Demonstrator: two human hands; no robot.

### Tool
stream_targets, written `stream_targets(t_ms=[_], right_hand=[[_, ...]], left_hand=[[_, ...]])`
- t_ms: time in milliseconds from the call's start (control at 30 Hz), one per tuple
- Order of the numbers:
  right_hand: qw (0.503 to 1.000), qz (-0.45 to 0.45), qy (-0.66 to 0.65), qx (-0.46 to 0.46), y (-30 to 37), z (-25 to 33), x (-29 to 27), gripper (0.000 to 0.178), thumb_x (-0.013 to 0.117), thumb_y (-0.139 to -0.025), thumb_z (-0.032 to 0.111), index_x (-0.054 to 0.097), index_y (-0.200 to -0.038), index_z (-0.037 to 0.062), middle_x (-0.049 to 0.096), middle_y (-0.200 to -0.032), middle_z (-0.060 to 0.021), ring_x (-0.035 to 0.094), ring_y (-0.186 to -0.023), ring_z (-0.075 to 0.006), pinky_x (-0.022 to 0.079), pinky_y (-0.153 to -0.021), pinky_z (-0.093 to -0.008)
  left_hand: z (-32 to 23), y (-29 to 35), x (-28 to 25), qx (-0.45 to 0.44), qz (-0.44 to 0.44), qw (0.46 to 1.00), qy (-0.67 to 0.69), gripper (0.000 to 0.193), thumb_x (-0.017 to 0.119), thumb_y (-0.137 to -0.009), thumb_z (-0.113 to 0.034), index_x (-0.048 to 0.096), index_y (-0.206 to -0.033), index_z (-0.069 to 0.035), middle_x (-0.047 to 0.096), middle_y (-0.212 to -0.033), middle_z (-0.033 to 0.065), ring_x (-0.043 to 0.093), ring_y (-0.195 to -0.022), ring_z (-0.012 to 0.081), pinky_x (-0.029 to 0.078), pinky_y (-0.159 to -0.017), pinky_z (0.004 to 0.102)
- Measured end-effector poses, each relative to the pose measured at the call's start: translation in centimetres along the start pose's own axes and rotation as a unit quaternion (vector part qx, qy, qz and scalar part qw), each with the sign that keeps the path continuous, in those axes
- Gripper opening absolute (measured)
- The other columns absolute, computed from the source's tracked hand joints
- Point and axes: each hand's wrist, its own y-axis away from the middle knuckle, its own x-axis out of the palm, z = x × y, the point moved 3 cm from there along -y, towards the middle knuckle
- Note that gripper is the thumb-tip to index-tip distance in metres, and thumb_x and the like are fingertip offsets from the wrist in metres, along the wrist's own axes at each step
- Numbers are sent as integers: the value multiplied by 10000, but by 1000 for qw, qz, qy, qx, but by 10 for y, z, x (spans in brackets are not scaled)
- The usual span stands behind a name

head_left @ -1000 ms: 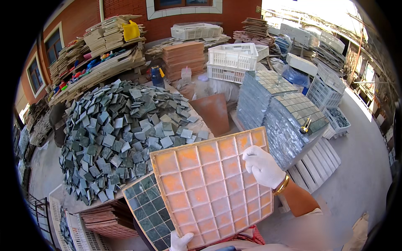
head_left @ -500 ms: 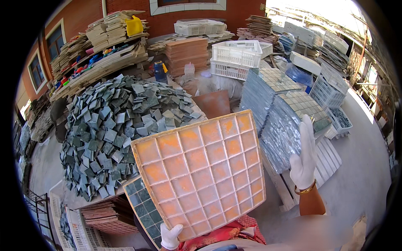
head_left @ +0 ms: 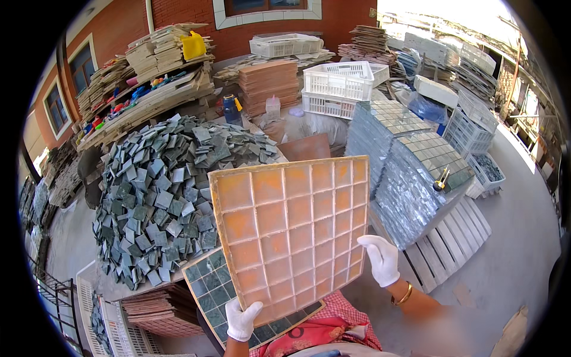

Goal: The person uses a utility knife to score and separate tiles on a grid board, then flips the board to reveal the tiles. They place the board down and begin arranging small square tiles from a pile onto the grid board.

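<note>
My gloved left hand grips the lower left edge of a square orange gridded tray, with the thumb over its face. The tray is tilted up, its cells bare. At the tray's right edge, my gloved right hand has its fingers stretched out; whether the fingertips touch the edge I cannot tell. Under the tray lies a second tray filled with dark green square tiles, partly covered. To the left rises a large heap of loose green stone tiles.
At right, stacked tiled sheets stand on a slatted pallet, with a small black-and-yellow tool on top. White crates, a brown board stack and a blue jar stand behind. Gridded trays are piled lower left.
My right hand has come down and left from the tiled stack to the tray's right edge. The tray has turned slightly and shifted. The black-and-yellow tool now shows on the stack.
</note>
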Motion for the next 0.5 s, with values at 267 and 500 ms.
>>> stream_targets(t_ms=[267, 500], right_hand=[[545, 31, -718, 433, 2, -73, -60, 867, 324, -886, 723, 406, -1351, -3, 635, -1004, -128, 606, -875, -202, 511, -812, -380], [754, 238, -527, 313, -10, -19, -58, 708, 340, -962, 563, 350, -1410, 15, 412, -1426, -150, 432, -1282, -276, 362, -1069, -412]], left_hand=[[-81, -18, 14, 299, 190, 894, -273, 243, 687, -773, -130, 678, -1002, -47, 680, -856, 94, 661, -718, 258, 531, -635, 313], [-123, -4, 41, 565, 268, 617, -478, 310, 604, -728, -120, 590, -1004, 23, 638, -992, 98, 636, -856, 195, 524, -749, 278]])
